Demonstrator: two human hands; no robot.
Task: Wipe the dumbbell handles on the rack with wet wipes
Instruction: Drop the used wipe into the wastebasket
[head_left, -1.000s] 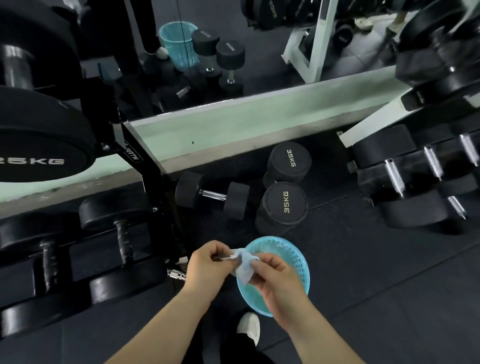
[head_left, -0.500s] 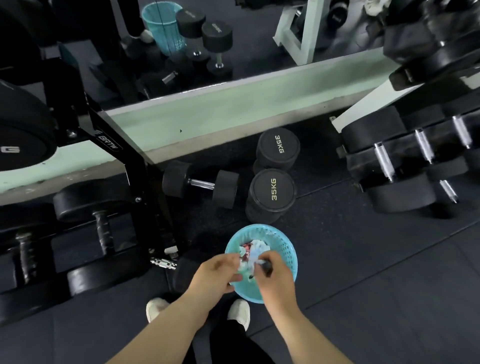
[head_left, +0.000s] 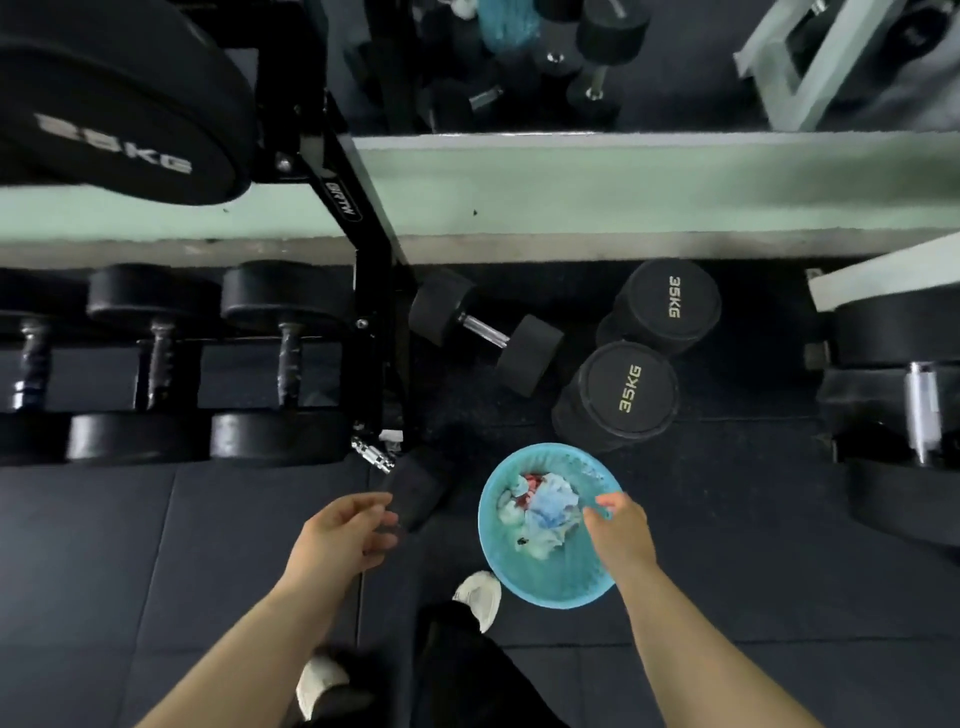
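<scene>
A second ago I pinched the wet wipe (head_left: 551, 503) between both hands above the blue basket (head_left: 550, 597). Now it lies crumpled inside on the other used wipes. My left hand (head_left: 343, 535) has drawn away to the left, empty, fingers loose. My right hand (head_left: 621, 530) has let go and hangs at the basket's right rim.

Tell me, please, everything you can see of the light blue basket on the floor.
The basket is round and light blue, apparently plastic, with a finely slotted wall. It stands upright and open-topped on the dark floor mat. Inside lie crumpled white and pale blue wipes with something red among them. The right hand is over its right rim; contact cannot be judged. A 35KG dumbbell stands just behind it, a white shoe beside its near edge.
</scene>
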